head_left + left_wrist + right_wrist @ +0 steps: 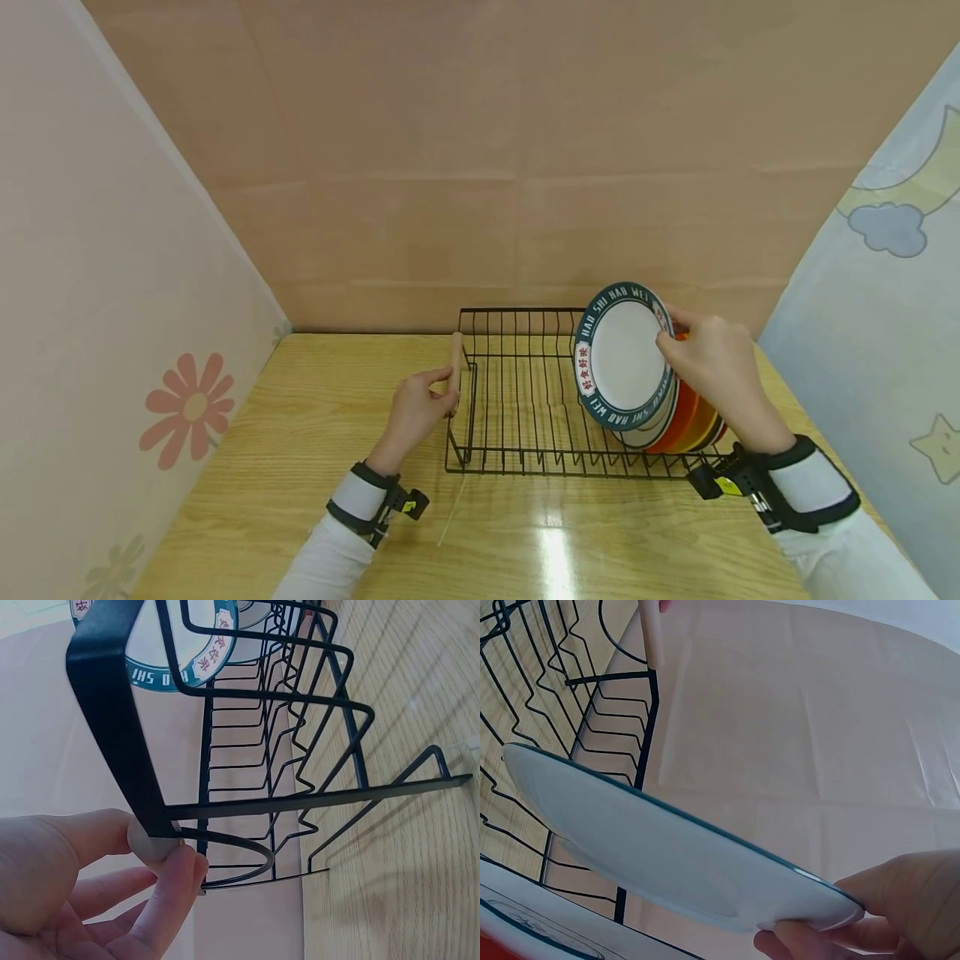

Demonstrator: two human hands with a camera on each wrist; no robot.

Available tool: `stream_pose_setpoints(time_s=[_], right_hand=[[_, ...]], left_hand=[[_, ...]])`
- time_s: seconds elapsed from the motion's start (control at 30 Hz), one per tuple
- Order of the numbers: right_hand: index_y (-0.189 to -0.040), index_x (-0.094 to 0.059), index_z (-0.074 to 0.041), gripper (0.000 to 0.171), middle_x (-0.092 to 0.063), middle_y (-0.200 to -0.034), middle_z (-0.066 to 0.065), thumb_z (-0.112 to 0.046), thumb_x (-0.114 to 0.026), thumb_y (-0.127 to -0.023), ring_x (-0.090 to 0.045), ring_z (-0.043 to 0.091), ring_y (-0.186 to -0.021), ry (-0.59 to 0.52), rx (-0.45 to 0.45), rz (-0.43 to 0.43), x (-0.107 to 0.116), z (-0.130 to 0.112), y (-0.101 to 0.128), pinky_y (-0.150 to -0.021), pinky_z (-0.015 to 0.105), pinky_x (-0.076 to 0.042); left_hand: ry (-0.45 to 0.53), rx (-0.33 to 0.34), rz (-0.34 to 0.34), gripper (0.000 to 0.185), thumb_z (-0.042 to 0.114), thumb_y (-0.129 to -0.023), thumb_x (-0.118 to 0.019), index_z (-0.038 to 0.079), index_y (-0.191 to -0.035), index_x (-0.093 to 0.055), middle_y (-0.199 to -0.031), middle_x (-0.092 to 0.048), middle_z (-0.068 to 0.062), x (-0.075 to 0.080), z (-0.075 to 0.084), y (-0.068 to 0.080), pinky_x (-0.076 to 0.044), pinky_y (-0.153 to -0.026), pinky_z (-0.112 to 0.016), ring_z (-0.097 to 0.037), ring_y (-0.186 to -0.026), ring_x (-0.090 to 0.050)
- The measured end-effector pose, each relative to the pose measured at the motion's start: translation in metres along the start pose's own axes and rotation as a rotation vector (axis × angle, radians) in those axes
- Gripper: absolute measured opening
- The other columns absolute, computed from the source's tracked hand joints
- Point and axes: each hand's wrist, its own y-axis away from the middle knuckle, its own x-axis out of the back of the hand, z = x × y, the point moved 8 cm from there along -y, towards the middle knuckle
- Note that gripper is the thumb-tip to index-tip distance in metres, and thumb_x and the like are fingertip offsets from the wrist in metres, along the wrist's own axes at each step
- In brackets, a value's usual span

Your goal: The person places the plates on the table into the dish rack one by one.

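A white plate (pixel 625 357) with a dark teal lettered rim is pinched at its right edge by my right hand (pixel 712 367), thumb on the front. In the right wrist view the plate (pixel 667 847) is tilted above the wire rack, its underside showing. My left hand (pixel 422 408) grips the wooden handle (pixel 455 367) at the left end of the black dish rack (pixel 525 451). The left wrist view shows thumb and fingers around that handle, below the black metal bracket (pixel 112 712). Behind the held plate, several plates, including an orange plate (pixel 681 421), stand in the rack's right part.
The rack stands on a wooden table (pixel 360 533) close to a beige back wall (pixel 405 208). Side panels flank the table: one with a red flower (pixel 193 408) on the left, one with a cloud (pixel 888 229) on the right. A thin pale strip (pixel 452 510) lies before the rack.
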Motion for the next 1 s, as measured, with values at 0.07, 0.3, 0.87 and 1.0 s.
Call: stream_pose_setpoints(time_s=[0.07,0.3,0.87,1.0], right_hand=[[-0.118,-0.060,0.005,0.040,-0.031,-0.040,-0.001,-0.012,-0.055,-0.082,-0.026,0.016,-0.031,0.015,0.012,0.008,0.000,-0.001,-0.001,-0.033,0.025,-0.019],[-0.112,-0.064,0.005,0.037,-0.028,-0.042,-0.002,-0.008,-0.054,-0.080,-0.024,0.015,-0.033,0.048,0.080,0.054,0.004,-0.010,-0.002,-0.034,0.025,-0.017],[-0.088,-0.069,0.004,0.020,-0.021,-0.044,-0.003,0.000,-0.056,-0.073,-0.020,0.014,-0.039,0.124,0.139,0.109,0.000,-0.017,-0.006,-0.035,0.023,-0.013],[-0.089,-0.069,0.004,0.021,-0.025,-0.044,-0.001,-0.001,-0.055,-0.074,-0.023,0.017,-0.039,0.136,0.128,0.105,-0.002,-0.015,-0.007,-0.034,0.024,-0.014]], left_hand=[[0.000,-0.005,0.001,0.039,0.009,-0.084,-0.066,0.001,-0.121,-0.060,-0.103,-0.067,-0.017,0.000,0.000,0.000,-0.043,-0.039,-0.023,-0.011,-0.057,-0.065],[0.001,-0.009,0.003,0.039,0.010,-0.083,-0.066,0.001,-0.121,-0.060,-0.094,-0.069,-0.016,-0.001,0.001,0.001,-0.044,-0.040,-0.022,-0.011,-0.057,-0.065],[-0.007,-0.031,0.006,0.037,0.007,-0.084,-0.064,0.000,-0.121,-0.060,-0.088,-0.070,-0.014,-0.001,0.000,0.001,-0.041,-0.037,-0.022,-0.010,-0.055,-0.064],[0.000,-0.023,0.003,0.038,0.008,-0.084,-0.064,0.000,-0.121,-0.059,-0.088,-0.070,-0.014,-0.001,0.001,0.001,-0.043,-0.038,-0.022,-0.011,-0.056,-0.065]])
